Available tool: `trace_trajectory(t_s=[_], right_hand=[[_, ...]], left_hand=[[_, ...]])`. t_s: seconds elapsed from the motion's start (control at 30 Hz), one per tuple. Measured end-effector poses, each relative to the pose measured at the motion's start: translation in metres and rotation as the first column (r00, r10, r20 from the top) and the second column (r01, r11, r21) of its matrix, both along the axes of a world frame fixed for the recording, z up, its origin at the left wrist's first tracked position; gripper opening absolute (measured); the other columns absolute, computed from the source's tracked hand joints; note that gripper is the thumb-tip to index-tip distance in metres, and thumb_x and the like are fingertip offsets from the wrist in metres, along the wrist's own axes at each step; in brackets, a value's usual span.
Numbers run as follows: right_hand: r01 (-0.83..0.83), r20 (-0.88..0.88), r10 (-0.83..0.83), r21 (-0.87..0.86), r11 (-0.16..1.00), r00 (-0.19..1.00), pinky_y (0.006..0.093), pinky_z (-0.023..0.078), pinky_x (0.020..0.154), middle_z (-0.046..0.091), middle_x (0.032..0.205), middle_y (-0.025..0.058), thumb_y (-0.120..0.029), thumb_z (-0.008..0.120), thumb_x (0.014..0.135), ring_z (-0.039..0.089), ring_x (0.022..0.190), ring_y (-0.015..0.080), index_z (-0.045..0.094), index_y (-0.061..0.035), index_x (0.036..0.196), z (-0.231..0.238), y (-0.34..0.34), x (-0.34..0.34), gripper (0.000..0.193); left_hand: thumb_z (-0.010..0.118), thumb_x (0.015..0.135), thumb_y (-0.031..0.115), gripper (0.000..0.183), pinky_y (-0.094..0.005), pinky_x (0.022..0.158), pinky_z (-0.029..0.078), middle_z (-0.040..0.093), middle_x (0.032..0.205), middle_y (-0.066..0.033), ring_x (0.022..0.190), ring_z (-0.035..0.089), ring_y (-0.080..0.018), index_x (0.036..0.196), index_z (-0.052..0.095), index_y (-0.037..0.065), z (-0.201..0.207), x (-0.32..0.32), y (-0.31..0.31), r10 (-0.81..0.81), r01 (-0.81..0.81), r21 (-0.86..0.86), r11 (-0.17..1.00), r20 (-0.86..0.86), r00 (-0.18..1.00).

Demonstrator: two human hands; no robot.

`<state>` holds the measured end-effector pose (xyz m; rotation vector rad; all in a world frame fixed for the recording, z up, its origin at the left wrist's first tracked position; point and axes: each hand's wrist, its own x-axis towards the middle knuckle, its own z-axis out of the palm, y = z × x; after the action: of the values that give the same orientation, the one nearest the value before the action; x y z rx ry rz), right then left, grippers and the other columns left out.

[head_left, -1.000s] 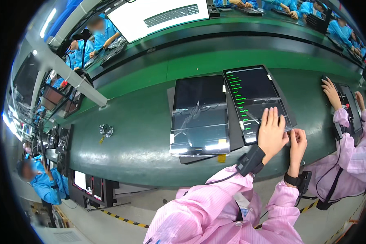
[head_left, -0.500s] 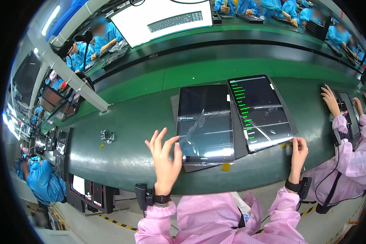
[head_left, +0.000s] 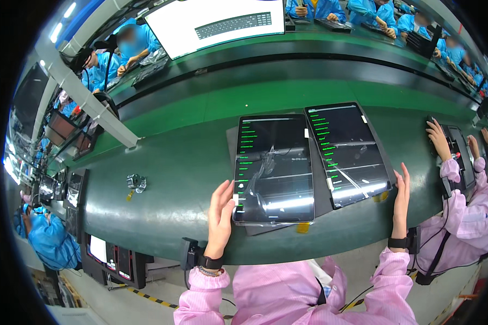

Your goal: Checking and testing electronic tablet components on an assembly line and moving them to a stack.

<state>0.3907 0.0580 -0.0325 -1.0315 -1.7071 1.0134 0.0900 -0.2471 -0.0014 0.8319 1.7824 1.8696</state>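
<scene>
Two black tablets lie side by side on the green table, both with lists of green text on dark screens. The left tablet has clear film over its glass and rests on a grey sheet. My left hand is open at this tablet's lower left edge, fingers stretched along it; its fingertips seem to touch the side. Slightly tilted, the right tablet also lies on a grey backing. Just off its lower right corner is my right hand, open with fingers straight and nothing held.
A small clear, shiny object with a yellow tab sits on the table to the left. Beyond stands a large monitor showing a keyboard picture. A co-worker in pink handles a device at right; several people in blue work across the bench.
The left tablet's screen has gone from nearly blank to a green text list. My left hand has settled against its edge, fingers closer together; my right hand's fingers have straightened, leaving the corner.
</scene>
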Motion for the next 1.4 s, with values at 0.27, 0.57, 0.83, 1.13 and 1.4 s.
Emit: trace_trajectory(t_s=[0.27, 0.57, 0.83, 1.13, 1.4], right_hand=[[0.064, 0.012, -0.064, 0.01, 0.998, 0.998, 0.0302, 0.034, 0.096, 0.058, 0.114, 0.0118, -0.026, 0.039, 0.097, 0.051, 0.104, 0.0162, 0.042, -0.0042, 0.131, -0.004, -0.011, 0.009, 0.04], [0.032, 0.266, -0.187, 0.496, 0.868, 0.946, 0.0393, 0.023, 0.104, 0.049, 0.132, 0.013, -0.014, 0.042, 0.091, 0.038, 0.129, 0.0294, 0.047, -0.0022, 0.122, 0.028, -0.046, -0.009, 0.034], [-0.534, 0.48, 0.345, 0.341, 0.773, 0.806, 0.0437, 0.018, 0.105, 0.055, 0.128, 0.004, -0.008, 0.05, 0.087, 0.027, 0.137, 0.0252, 0.047, -0.0059, 0.115, 0.063, -0.087, -0.044, 0.029], [-0.471, 0.496, 0.256, 0.377, 0.797, 0.83, 0.0437, 0.02, 0.104, 0.049, 0.132, 0.0086, -0.023, 0.069, 0.077, 0.03, 0.135, 0.0311, 0.046, -0.0068, 0.118, 0.065, -0.088, -0.039, 0.05], [-0.433, 0.502, 0.2, 0.403, 0.806, 0.841, 0.0449, 0.021, 0.102, 0.037, 0.141, 0.0118, -0.03, 0.08, 0.064, 0.024, 0.137, 0.0354, 0.043, -0.009, 0.122, 0.049, -0.105, -0.071, 0.072]], left_hand=[[0.049, 0.089, 0.002, 0.044, -0.0305, 0.102, 0.035, 0.048, 0.133, -0.0169, 0.123, 0.046, -0.0212, 0.131, 0.042, -0.006, -0.005, 0.001, 0.005, 0.043, -0.044, 0.017, 0.999, 0.068, 0.997], [0.056, 0.087, 0.0, 0.033, -0.0246, 0.087, 0.045, 0.061, 0.114, -0.0139, 0.101, 0.059, -0.015, 0.119, 0.055, -0.006, -0.009, 0.0, 0.011, 0.251, -0.249, -0.057, 0.967, 0.031, 0.967], [0.05, 0.09, 0.006, 0.031, -0.0275, 0.091, 0.043, 0.061, 0.116, -0.0154, 0.107, 0.057, -0.0189, 0.117, 0.058, -0.005, -0.01, 0.0, 0.01, 0.254, -0.253, -0.057, 0.966, 0.028, 0.967], [0.05, 0.092, 0.012, 0.031, -0.0277, 0.097, 0.038, 0.06, 0.116, -0.0125, 0.111, 0.054, -0.0181, 0.117, 0.058, -0.004, -0.012, 0.0, 0.009, 0.24, -0.24, -0.029, 0.97, -0.002, 0.971], [0.049, 0.093, 0.016, 0.032, -0.026, 0.094, 0.039, 0.06, 0.115, -0.0109, 0.107, 0.054, -0.0156, 0.117, 0.058, -0.004, -0.011, 0.001, 0.008, 0.237, -0.237, -0.013, 0.971, -0.002, 0.971]])
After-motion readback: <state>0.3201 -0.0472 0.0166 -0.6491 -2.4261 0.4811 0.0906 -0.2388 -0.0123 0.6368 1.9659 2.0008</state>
